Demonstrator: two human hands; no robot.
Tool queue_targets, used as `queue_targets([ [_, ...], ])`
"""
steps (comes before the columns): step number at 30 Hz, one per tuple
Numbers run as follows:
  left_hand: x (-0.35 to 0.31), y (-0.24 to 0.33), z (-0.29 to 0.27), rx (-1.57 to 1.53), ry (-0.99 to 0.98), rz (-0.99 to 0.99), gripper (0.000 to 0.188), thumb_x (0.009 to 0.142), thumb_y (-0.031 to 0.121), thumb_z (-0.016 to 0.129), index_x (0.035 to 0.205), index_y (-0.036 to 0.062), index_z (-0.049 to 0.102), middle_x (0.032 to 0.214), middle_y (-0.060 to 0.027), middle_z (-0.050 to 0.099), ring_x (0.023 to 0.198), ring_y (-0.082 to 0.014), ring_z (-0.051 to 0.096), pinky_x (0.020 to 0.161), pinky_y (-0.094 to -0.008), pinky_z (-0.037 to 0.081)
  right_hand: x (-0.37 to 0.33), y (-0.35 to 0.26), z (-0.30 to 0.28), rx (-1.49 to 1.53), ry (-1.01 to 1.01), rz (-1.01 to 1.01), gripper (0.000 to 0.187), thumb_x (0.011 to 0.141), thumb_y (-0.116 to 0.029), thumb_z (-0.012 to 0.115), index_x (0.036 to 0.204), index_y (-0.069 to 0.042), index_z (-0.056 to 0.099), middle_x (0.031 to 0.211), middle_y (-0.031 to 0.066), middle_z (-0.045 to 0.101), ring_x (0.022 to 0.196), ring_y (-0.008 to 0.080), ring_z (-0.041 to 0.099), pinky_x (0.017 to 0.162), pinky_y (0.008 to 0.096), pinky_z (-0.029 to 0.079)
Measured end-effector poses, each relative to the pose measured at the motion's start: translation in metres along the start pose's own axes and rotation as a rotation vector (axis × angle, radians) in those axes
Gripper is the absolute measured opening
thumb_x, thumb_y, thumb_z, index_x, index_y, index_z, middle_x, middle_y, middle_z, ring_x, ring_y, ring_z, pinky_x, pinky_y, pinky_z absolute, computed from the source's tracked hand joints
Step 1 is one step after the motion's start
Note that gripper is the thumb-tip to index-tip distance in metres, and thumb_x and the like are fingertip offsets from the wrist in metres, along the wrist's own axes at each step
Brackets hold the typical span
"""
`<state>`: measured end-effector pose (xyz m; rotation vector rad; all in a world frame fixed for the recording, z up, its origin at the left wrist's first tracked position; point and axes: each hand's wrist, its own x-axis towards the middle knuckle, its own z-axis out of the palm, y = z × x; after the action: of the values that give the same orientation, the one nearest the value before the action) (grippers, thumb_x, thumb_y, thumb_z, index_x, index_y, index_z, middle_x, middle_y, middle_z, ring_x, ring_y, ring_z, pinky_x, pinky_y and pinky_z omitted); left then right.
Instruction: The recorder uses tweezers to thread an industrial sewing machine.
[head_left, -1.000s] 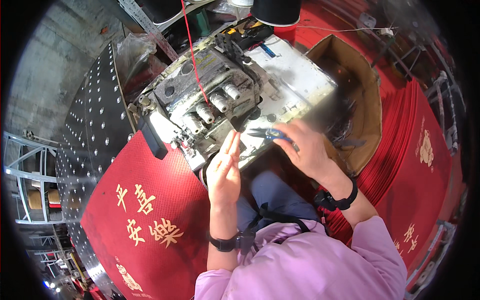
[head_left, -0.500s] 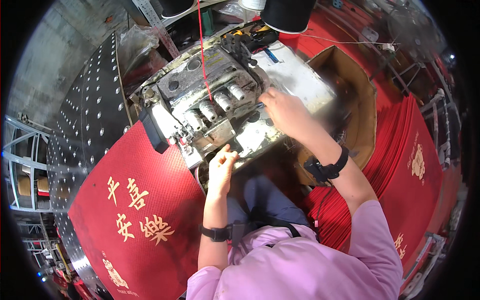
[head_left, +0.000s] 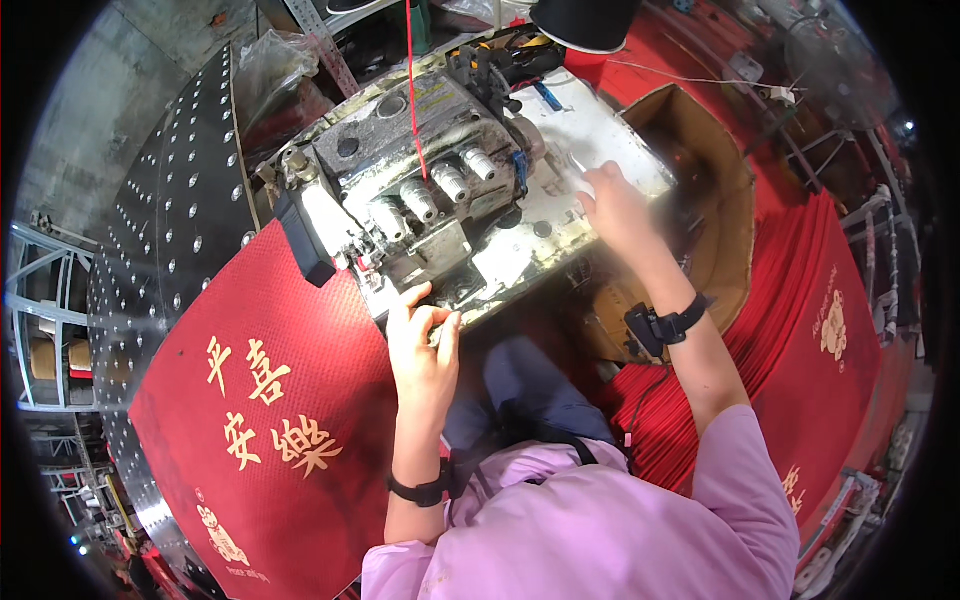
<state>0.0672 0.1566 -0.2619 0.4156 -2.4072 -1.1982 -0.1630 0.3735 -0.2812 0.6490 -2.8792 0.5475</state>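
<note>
Since the earlier frame, the right grip has moved away from the right end of the sewing machine, while the left grip has shifted toward the machine's needle end. On the right, the fingers are bent with the thumb standing a little off them, and nothing shows between; it hangs over or just above the white counter to the machine's right, contact not being clear. On the left, index finger and thumb are spread at the machine's front edge, also with nothing visible between; whether they touch the metal cannot be told. What look like blue-handled snips rest out of both grips at the machine's right end, so the cutting seems finished for the moment. Red thread runs down to the machine's row of tension dials, so it appears threaded. Farther out, a red mat with gold characters lies along the machine's near left side; whether its edge is stitched is too small to judge. A stack of red mats stands well to the machine's right, beyond a cardboard box; whether those are finished or remain to be handled cannot be told.
</note>
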Motion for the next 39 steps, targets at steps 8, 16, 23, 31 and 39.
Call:
queue_targets([
  [8, 0.003, 0.006, 0.013, -0.981, 0.027, -0.421, 0.01, 0.092, 0.01, 0.065, 0.1, 0.0046, 0.065, 0.105, -0.0013, 0.061, 0.086, -0.0074, 0.053, 0.068, -0.0216, 0.041, 0.024, 0.043, 0.051, -0.092, -0.052, 0.1, 0.028, 0.091, -0.024, 0.059, 0.108, -0.002, 0.059, 0.109, 0.0216, 0.058, 0.093, 0.0402, 0.064, 0.081, 0.0499, 0.052],
  [16, 0.006, 0.008, 0.002, -1.396, 0.007, -0.575, 0.013, 0.096, 0.016, 0.062, 0.106, 0.0077, 0.06, 0.09, -0.0014, 0.061, 0.055, -0.0044, 0.04, 0.047, -0.0196, 0.031, 0.016, 0.069, 0.032, 0.119, -0.064, 0.107, 0.017, 0.095, -0.02, 0.053, 0.101, -0.005, 0.057, 0.091, 0.0201, 0.068, 0.09, 0.0415, 0.063, 0.078, 0.047, 0.049],
  [23, 0.011, -0.003, 0.011, -1.561, 0.068, -0.47, 0.015, 0.096, 0.015, 0.062, 0.105, 0.0037, 0.063, 0.078, 0.0019, 0.057, 0.061, -0.0045, 0.045, 0.049, -0.018, 0.033, -0.047, 0.002, -0.027, 0.746, -0.516, 0.146, 0.022, 0.097, -0.022, 0.056, 0.109, -0.004, 0.058, 0.078, -0.0006, 0.058, 0.072, 0.007, 0.053, 0.07, 0.0223, 0.043],
  [31, 0.02, -0.006, 0.01, -1.681, 0.141, -0.455, 0.02, 0.097, 0.018, 0.061, 0.111, 0.0038, 0.06, 0.078, 0.0013, 0.057, 0.062, -0.0053, 0.044, 0.048, -0.0185, 0.035, -0.055, -0.08, -0.053, 0.653, -0.537, -0.179, 0.032, 0.096, -0.019, 0.057, 0.12, 0.0, 0.063, 0.075, 0.0053, 0.063, 0.071, 0.0117, 0.058, 0.068, 0.0263, 0.046],
  [39, 0.027, -0.009, 0.008, -1.8, 0.095, -0.376, 0.02, 0.1, 0.014, 0.054, 0.115, 0.0015, 0.057, 0.075, 0.0021, 0.051, 0.06, -0.0063, 0.04, 0.047, -0.0193, 0.032, -0.041, -0.124, -0.044, 0.527, -0.452, -0.371, 0.03, 0.092, -0.018, 0.062, 0.117, -0.002, 0.065, 0.065, 0.0117, 0.063, 0.059, 0.0238, 0.061, 0.061, 0.0338, 0.049],
])
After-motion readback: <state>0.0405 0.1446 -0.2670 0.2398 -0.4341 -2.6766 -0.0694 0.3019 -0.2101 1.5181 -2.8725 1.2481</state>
